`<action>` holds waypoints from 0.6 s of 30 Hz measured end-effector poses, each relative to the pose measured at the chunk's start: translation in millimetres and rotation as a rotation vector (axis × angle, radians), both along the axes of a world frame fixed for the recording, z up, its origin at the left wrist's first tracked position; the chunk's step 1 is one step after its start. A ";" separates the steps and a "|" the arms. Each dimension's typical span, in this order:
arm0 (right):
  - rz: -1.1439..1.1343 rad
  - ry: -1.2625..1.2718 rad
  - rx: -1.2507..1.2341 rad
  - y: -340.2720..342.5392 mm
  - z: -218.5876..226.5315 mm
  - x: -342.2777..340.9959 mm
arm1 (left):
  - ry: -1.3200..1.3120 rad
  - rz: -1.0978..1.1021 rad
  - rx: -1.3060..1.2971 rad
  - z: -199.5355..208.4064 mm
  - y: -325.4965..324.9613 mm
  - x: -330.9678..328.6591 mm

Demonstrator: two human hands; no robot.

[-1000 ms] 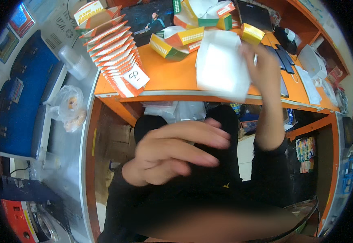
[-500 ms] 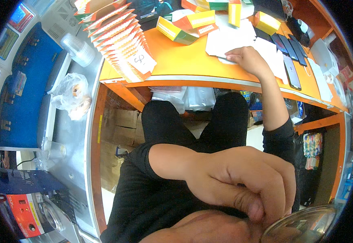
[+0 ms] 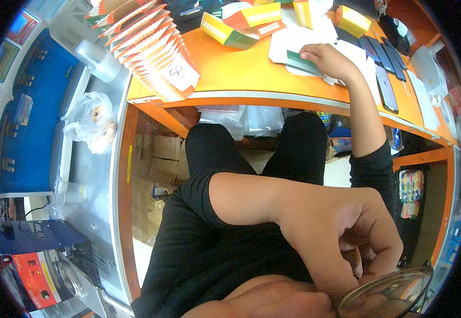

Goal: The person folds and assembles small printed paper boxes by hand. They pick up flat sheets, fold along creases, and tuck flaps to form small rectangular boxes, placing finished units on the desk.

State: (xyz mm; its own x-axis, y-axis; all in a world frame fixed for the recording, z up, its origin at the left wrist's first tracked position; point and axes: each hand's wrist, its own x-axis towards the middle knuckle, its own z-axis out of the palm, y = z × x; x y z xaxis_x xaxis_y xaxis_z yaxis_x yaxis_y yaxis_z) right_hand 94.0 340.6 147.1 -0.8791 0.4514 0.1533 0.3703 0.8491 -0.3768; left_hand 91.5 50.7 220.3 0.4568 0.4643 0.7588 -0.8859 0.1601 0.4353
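On the orange table, my right hand (image 3: pixel 328 61) pinches the edge of a flat green and white card (image 3: pixel 300 60), lifting it slightly from the white sheets (image 3: pixel 279 46) around it. My left hand (image 3: pixel 341 238) is raised close to the camera, its arm bent across my body. Its fingers curl inward, and nothing shows between them. Beside it is a thin-rimmed glass lens (image 3: pixel 389 291). Left of my right hand stands a long row of nested orange and white cartons (image 3: pixel 151 58) with a handwritten mark. Folded yellow, green and orange boxes (image 3: pixel 227 33) lie behind the sheets.
Several phones (image 3: pixel 384 90) lie at the table's right. A metal counter (image 3: pixel 90 185) on the left bears stacked plastic cups (image 3: pixel 98 61) and a clear bag of food (image 3: pixel 92 122). Plastic-wrapped packs (image 3: pixel 262 121) sit under the table, beyond my knees.
My right hand has moved slightly up and right, and the card's green side now shows. The left hand has shifted right and turned, its fingers still curled.
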 end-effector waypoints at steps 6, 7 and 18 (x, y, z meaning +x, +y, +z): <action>-0.015 -0.050 0.120 1.7 -8.8 1.7 | 0.099 -0.056 -0.083 3.6 -0.9 -1.3; -0.026 -0.038 0.116 0.2 -9.5 2.6 | 0.144 -0.075 -0.148 4.3 -3.7 -2.7; -0.288 0.178 0.238 -16.7 -28.5 5.5 | 0.099 -0.278 -0.269 0.9 -6.6 1.8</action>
State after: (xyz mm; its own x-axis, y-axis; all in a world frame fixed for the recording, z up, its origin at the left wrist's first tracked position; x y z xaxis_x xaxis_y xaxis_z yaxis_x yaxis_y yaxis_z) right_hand 99.5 323.9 118.6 -0.6724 0.6084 0.4215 0.5522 0.7916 -0.2616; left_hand 93.3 44.1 221.2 0.6582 0.4884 0.5729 -0.7483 0.5080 0.4266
